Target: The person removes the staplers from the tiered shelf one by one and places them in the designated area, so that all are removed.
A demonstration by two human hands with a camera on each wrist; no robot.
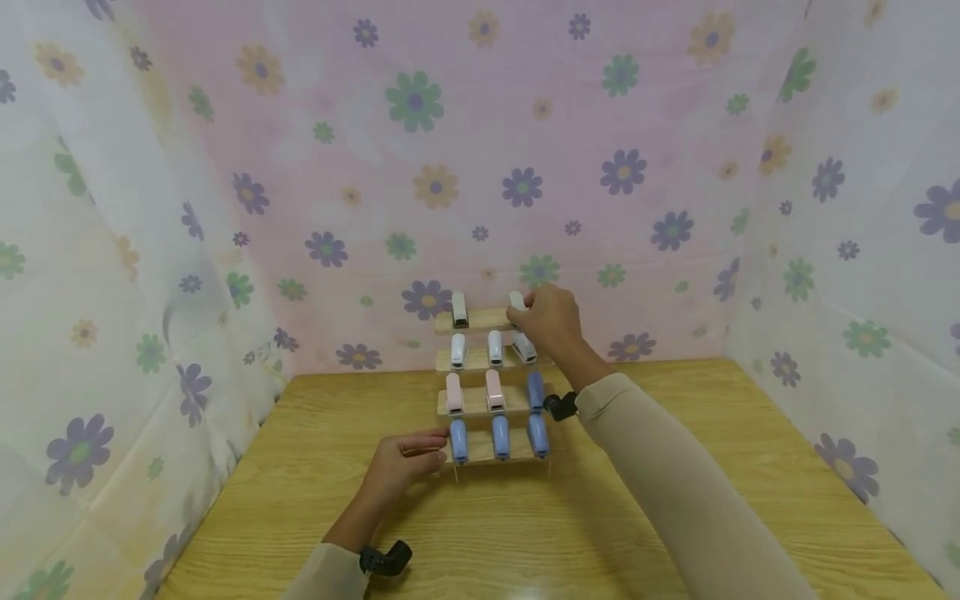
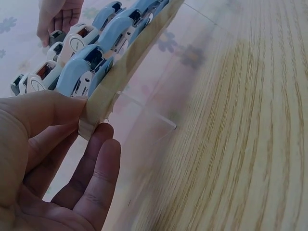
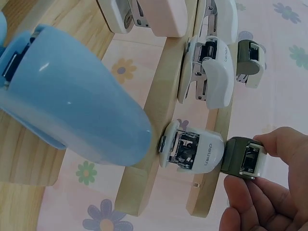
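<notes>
A tiered wooden display rack [image 1: 480,447] with clear supports stands on the table, holding small staplers on its steps. My left hand [image 1: 401,468] pinches the left end of the lowest step, thumb on top beside a blue stapler [image 2: 79,71] and fingers below. At the right end of the top step, my right hand [image 1: 553,321] holds a dark green and white stapler [image 3: 243,158] between thumb and fingers. Just below it, a white stapler [image 1: 524,347] sits askew on the second step. Another dark and white stapler [image 1: 460,309] stands at the top left.
Two more white staplers [image 1: 495,348] share the second step. The third step bears two pink staplers [image 1: 493,390] and a blue stapler [image 1: 536,392]; several blue ones line the lowest. Flowered cloth [image 1: 480,125] encloses the wood-grain table [image 1: 315,467] at the back and sides.
</notes>
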